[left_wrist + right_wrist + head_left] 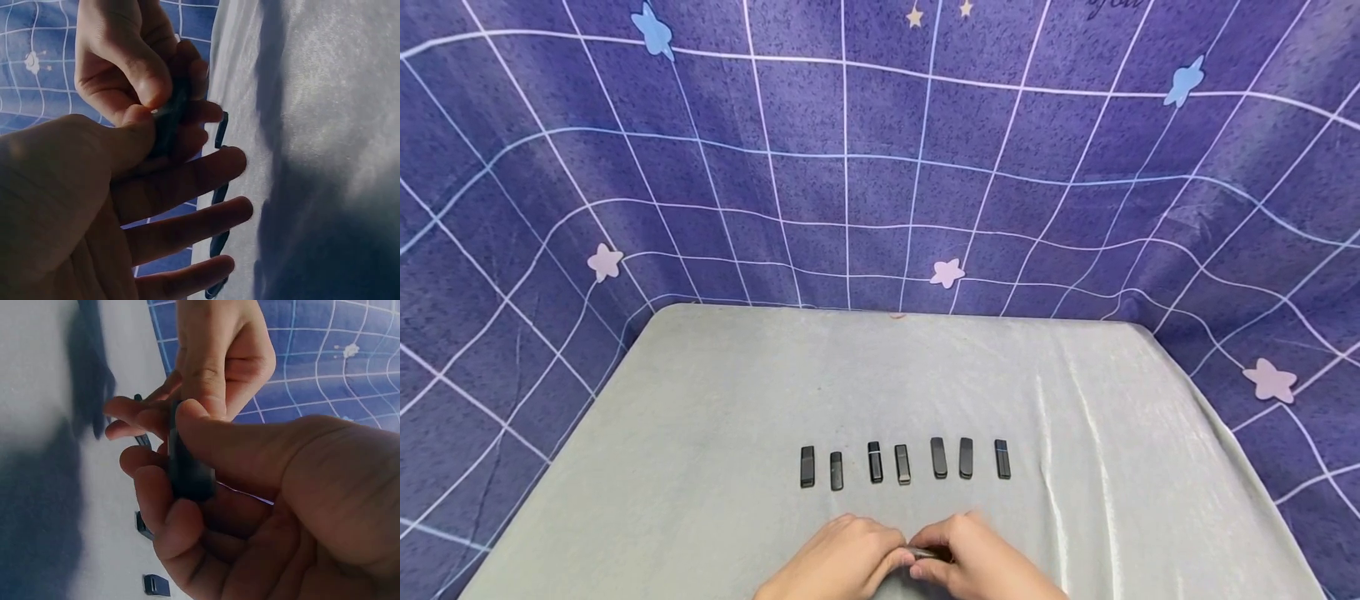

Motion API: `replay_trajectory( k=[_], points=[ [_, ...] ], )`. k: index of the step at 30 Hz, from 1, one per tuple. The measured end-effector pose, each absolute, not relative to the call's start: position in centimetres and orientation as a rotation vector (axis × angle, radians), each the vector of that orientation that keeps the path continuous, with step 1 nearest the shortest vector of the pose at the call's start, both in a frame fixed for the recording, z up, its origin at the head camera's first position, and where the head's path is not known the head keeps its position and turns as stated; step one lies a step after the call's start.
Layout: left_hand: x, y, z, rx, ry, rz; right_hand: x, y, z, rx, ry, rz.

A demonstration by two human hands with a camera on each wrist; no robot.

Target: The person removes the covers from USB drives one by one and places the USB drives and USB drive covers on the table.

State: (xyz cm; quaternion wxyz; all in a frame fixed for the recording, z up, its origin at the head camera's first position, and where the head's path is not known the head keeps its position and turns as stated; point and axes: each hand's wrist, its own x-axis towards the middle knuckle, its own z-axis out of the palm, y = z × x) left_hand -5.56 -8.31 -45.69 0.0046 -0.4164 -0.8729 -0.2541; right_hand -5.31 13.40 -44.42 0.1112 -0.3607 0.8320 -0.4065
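Observation:
Near the front edge of the head view, my left hand [850, 554] and right hand [970, 554] meet over a dark USB stick [922, 552]. My right hand curls its fingers round the body of the stick [189, 465], thumb pressed on top. With thumb and index finger, my left hand [69, 181] pinches the other end, its remaining fingers spread out straight. Much of the stick's surface is covered by fingers and in shadow. Just beyond the hands, several black USB sticks lie in a row, among them one at the left [807, 467] and one at the right [1002, 459].
A pale grey cloth [700, 400] covers the table, with long creases [1093, 433] on the right side. Purple fabric [880, 192] with a grid and stars hangs round the back and sides.

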Motion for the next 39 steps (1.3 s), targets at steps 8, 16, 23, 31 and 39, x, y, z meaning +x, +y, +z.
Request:
replay_trajectory(
  k=[8,16,23,31,39],
  points=[
    [-5.5,-8.2,-45.7,-1.261,-2.767,-0.783,-5.5,13.3,-44.2,-1.143,2.489,-1.191],
    [-5.5,-8.1,-45.0,-1.211,-2.792,-0.794,-5.6,13.2,-44.0,-1.206,2.544,-1.221],
    [-5.6,-8.4,-45.0,-1.24,-2.736,-0.803,-5.7,13.4,-43.9,-1.232,2.542,-1.214],
    [-5.6,-8.7,-45.0,-1.311,-2.735,-0.979,-5.9,14.1,-43.8,-1.208,2.417,-1.223],
    [-6.0,-8.7,-44.9,-1.346,-2.652,-0.954,-6.1,14.5,-43.6,-1.256,2.418,-1.238]
  ],
)
